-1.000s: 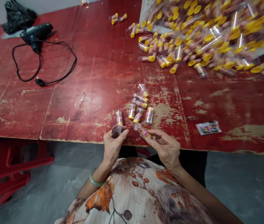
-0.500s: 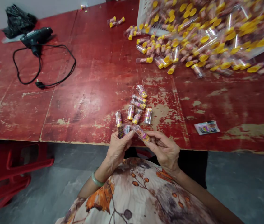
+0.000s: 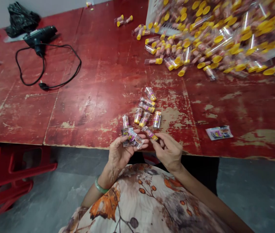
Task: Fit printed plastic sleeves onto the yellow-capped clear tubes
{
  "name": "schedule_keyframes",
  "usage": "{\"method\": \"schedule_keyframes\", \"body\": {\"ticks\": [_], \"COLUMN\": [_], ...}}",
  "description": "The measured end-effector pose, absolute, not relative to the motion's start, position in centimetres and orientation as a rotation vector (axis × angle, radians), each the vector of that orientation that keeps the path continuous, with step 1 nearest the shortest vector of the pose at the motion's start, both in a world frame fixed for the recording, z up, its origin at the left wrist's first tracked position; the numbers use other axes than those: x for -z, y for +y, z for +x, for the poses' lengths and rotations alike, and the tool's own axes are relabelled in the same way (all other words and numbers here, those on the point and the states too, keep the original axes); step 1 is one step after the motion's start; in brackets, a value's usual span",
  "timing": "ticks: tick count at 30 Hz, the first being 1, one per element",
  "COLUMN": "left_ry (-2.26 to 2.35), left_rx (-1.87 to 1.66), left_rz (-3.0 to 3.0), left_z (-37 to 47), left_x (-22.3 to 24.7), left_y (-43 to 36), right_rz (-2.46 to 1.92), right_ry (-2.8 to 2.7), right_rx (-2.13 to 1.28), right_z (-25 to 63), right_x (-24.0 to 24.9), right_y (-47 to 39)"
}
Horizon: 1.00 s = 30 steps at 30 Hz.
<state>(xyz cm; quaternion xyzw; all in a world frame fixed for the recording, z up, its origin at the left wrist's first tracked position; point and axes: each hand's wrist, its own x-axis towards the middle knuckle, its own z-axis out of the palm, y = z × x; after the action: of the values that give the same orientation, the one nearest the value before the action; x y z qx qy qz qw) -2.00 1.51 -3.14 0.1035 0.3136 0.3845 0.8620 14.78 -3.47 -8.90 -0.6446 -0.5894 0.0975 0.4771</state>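
Observation:
My left hand [image 3: 121, 151] is turned palm up at the table edge, its thumb pressing several small printed sleeves [image 3: 136, 139] onto the fingers. Close beside it, my right hand [image 3: 170, 149] pinches the yellow-capped end of a small clear tube [image 3: 149, 132] wrapped in a printed label. The tube lies tilted just off the left fingertips. Beyond the hands lies a loose group of labelled tubes, among them one upright-looking tube [image 3: 156, 119] and another [image 3: 126, 121] near the sleeves.
A white crate [image 3: 151, 14] at the upper right spills many unlabelled yellow-capped tubes [image 3: 168, 48] onto the red table [image 3: 98, 97]. A black heat gun [image 3: 39, 37] with its cord and a black plastic bag [image 3: 22, 19] are at left. Flat sleeves [image 3: 219, 132] lie at right. A red stool [image 3: 18, 168] stands below.
My right hand has drawn the labelled tube slightly right, and the left thumb has let go of its end. The left fingers have unfolded, showing more of the printed sleeves.

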Motion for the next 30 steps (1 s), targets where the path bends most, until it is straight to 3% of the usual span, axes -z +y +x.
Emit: {"method": "schedule_keyframes", "body": {"ticks": [7,16,26,30], "left_ry": [0.706,0.723,0.757,0.674], "left_rx": [-0.865,-0.831,-0.869,-0.880], "left_rz": [0.245,0.307,0.114,0.128], "left_z": [-1.5,-0.1,0.5,0.7], "left_x": [3.3,3.7,3.5,3.0], "left_y": [1.5,0.4,-0.1,0.0], "right_rz": [-1.611,-1.435,-1.459,-1.457], "right_ry": [-1.752,-1.464,-1.532,-1.324], "right_rx": [-0.061,-0.510,-0.312,-0.525], "right_z": [15.1,14.3,14.3,14.1], "right_x": [9.2,3.5,3.3,3.4], "right_y": [-2.9,-3.0,-2.9,-3.2]}}
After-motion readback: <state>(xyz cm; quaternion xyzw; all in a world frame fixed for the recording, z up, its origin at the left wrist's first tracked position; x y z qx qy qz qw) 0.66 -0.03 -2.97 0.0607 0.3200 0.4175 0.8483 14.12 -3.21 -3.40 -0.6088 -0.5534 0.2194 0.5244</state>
